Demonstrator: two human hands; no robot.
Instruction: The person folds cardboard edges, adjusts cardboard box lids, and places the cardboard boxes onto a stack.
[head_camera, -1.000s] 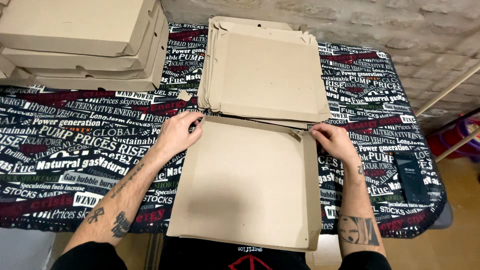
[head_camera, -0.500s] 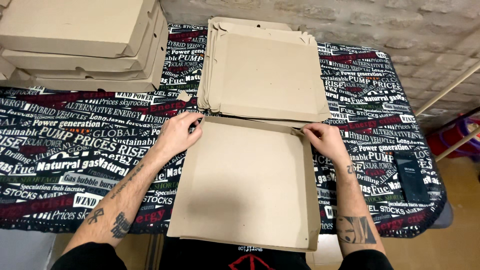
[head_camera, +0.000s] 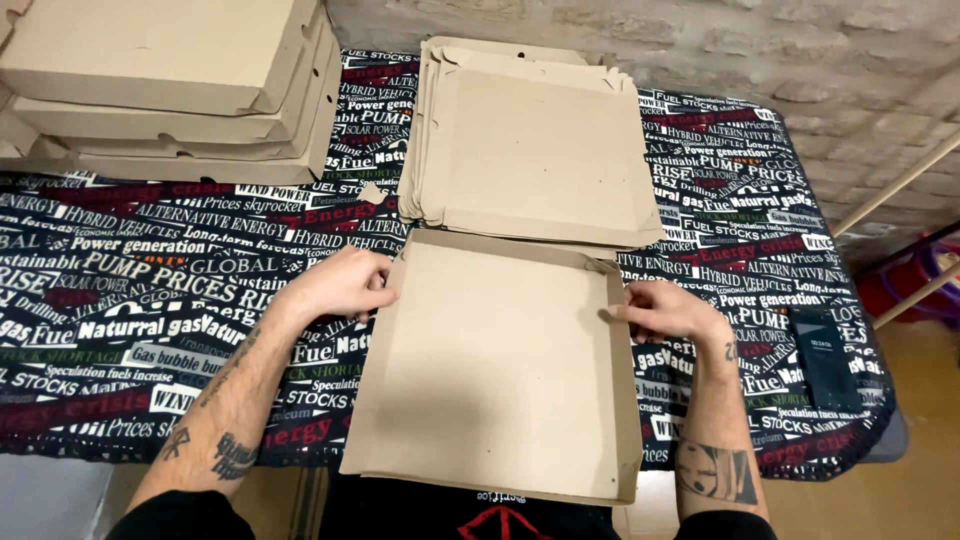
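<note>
A flat, partly folded cardboard box (head_camera: 497, 370) lies on the desk (head_camera: 150, 290) straight in front of the person, its near edge hanging a little over the desk's front edge. It sits between the two hands. The left hand (head_camera: 340, 285) rests at the box's left side wall near the far corner, its fingers curled onto the raised flap; the grip there is clenched on the cardboard edge. The right hand (head_camera: 668, 310) meets the right side wall at about the same height, thumb and fingers pinching the thin upright flap, so this grip too is grasping the box.

The box is plain brown corrugated board, matt and slightly mottled, a square tray shape with low walls standing up along the far, left and right sides.

Just beyond it, touching or almost touching its far wall, lies a stack of unfolded blanks (head_camera: 530, 140) of the same board, flat, with notched corners and layered edges showing on the left. At the far left corner of the desk stands a pile of finished closed boxes (head_camera: 160, 80), square and shallow. The desk wears a black cloth printed all over with white and red lettering. A dark, slim, rectangular object (head_camera: 826, 358) lies near the right edge.
</note>
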